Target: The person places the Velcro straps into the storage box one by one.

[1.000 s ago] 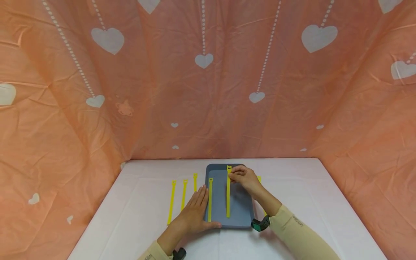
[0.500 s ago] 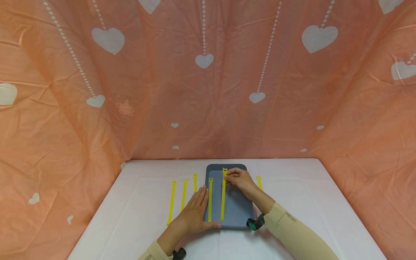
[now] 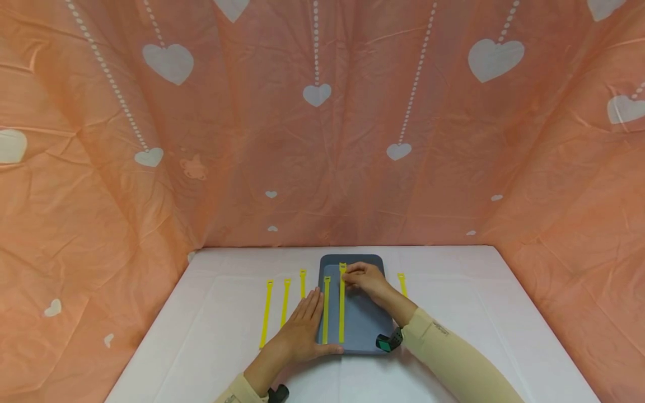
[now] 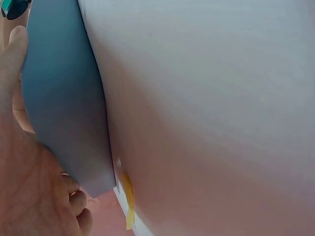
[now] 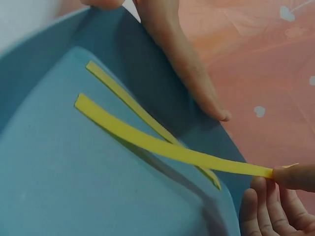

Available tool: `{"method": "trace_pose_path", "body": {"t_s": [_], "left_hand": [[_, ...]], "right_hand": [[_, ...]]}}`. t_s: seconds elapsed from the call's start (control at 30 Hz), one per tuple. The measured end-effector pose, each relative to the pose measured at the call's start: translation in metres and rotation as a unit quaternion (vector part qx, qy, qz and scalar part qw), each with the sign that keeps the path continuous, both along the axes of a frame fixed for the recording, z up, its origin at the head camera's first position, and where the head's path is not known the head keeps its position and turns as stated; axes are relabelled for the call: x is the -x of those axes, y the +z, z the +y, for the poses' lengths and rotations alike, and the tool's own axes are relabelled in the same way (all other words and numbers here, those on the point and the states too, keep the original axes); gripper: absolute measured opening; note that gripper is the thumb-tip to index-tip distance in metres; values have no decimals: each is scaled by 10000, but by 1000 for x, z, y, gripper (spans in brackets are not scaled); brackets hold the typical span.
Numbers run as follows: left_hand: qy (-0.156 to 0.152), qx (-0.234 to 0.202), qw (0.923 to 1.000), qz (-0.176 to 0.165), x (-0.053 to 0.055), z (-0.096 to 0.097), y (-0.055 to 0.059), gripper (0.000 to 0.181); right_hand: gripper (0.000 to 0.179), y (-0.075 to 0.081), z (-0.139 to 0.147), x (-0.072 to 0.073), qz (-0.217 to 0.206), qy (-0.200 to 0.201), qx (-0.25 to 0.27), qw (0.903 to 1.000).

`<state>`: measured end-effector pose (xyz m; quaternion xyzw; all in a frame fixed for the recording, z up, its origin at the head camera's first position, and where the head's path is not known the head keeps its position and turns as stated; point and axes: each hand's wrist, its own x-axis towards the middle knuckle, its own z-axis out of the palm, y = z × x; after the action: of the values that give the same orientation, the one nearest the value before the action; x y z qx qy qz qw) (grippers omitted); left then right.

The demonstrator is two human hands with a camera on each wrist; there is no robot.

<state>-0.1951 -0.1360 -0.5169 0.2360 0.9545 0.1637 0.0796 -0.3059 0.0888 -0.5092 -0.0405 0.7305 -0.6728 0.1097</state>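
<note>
In the head view my right hand (image 3: 370,281) pinches a flat yellow cable tie (image 3: 341,313) near its slotted head, over the grey-blue tray (image 3: 370,324). The right wrist view shows that tie (image 5: 147,142) slanting down from thumb and fingers, its shadow on the tray floor. To its left, a second yellow cable tie (image 3: 326,313) lies lengthwise in the tray, by the left wall. My left hand (image 3: 299,330) rests at the tray's near left corner, fingers straight along the left side and thumb along the front edge. Part of its palm shows in the left wrist view.
Left of the tray, several yellow cable ties (image 3: 266,313) lie on the white tabletop (image 3: 191,336), one partly behind the left hand. Another tie (image 3: 402,282) lies right of the tray, partly hidden by the right forearm. An orange cloth with hearts (image 3: 332,184) hangs behind.
My right hand has carried its cable tie leftward and slightly nearer me, bringing it close beside the tie lying in the tray. The left hand has stayed put.
</note>
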Motion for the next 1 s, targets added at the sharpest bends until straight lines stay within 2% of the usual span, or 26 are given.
{"method": "trace_pose_path", "body": {"t_s": [0.17, 0.47, 0.73, 1.0], "left_hand": [[-3, 46, 10000, 2, 1, 0, 1, 130], [19, 108, 9999, -26, 1, 0, 1, 131], [-5, 105, 9999, 101, 2, 0, -3, 131], [-2, 132, 9999, 94, 0, 0, 1, 131]], "right_hand": [[16, -5, -5, 3, -95, 42, 101, 9999], [13, -15, -14, 8, -168, 110, -19, 9998], [12, -19, -19, 6, -135, 141, -208, 9996], [11, -19, -21, 4, -96, 185, -138, 9997]]}}
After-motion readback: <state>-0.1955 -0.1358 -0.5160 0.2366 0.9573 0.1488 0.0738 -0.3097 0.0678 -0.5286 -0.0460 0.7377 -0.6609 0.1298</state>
